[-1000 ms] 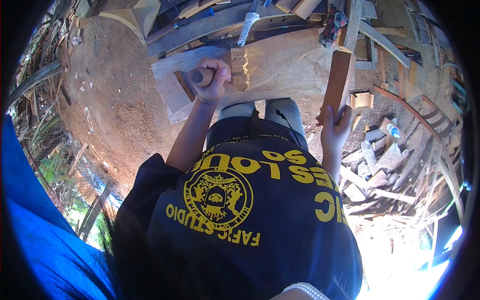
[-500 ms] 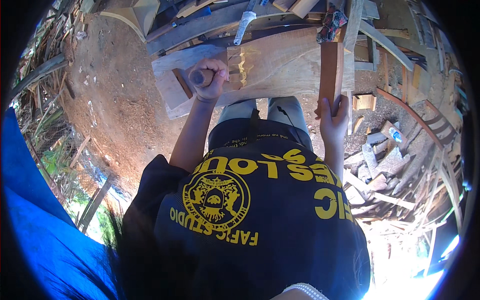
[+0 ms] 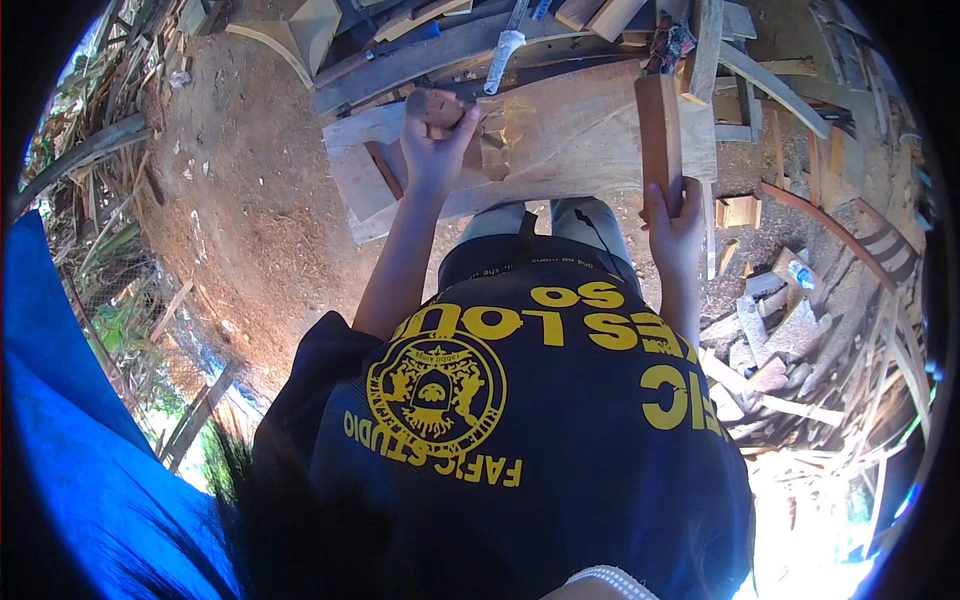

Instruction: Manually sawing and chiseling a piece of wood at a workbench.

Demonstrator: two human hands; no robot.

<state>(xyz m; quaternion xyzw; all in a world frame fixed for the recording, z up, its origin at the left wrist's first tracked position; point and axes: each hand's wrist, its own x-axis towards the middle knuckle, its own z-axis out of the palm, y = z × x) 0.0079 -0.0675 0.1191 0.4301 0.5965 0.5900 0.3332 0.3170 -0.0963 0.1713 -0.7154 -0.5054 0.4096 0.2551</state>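
Note:
My left hand (image 3: 438, 155) is raised over the left part of a wide pale wooden board (image 3: 580, 125). Its fingers close around a short brown piece of wood with a rounded, darker end (image 3: 424, 104); its exact kind is unclear. My right hand (image 3: 676, 222) grips the near end of a long reddish-brown wooden bar (image 3: 657, 130), which points away from me over the board's right end. Between the hands, yellowish smears (image 3: 512, 125) mark the board beside a darker brown patch. A narrow dark strip (image 3: 383, 170) shows on the board left of my left wrist.
Lumber offcuts (image 3: 780, 335) pile up on the ground at the right. Behind the board lie several planks and a tool with a whitish wrapped handle (image 3: 503, 60). A dark, mottled bundle (image 3: 670, 47) sits beyond the bar. Blue sheeting (image 3: 80, 420) hangs at the far left.
My left hand has moved up and slightly right with the wooden piece, and turned. My right hand keeps its hold on the bar, which is tilted a little differently. The view has shifted slightly.

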